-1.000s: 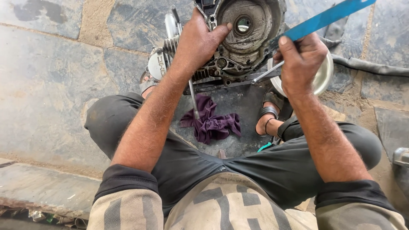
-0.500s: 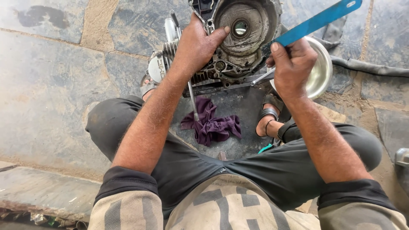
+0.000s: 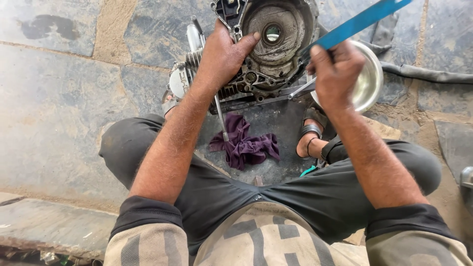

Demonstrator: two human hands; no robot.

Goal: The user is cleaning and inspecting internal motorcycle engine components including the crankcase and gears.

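The person sits cross-legged on a stone floor (image 3: 64,113) with a greasy engine case (image 3: 266,49) standing between the knees, its round open housing turned up toward the camera. The left hand (image 3: 224,56) lies on the left edge of the case, fingers curled over the rim and the thumb stretched along the lip of the round housing — a grip pressed onto the metal, steadying it. The right hand (image 3: 337,74) is closed in a fist around the lower end of a flat blue strip tool (image 3: 359,22), which slants up and to the right out of the frame; its lower tip sits at the right rim of the housing. Just behind this hand, touching the floor beside the case, is a shiny steel bowl (image 3: 372,81). A thin metal rod (image 3: 220,118) hangs down from the case toward a crumpled purple rag (image 3: 246,145) lying on the floor in front of the person's dark trousers. A sandalled foot (image 3: 310,140) shows just right of the rag — below the bowl.
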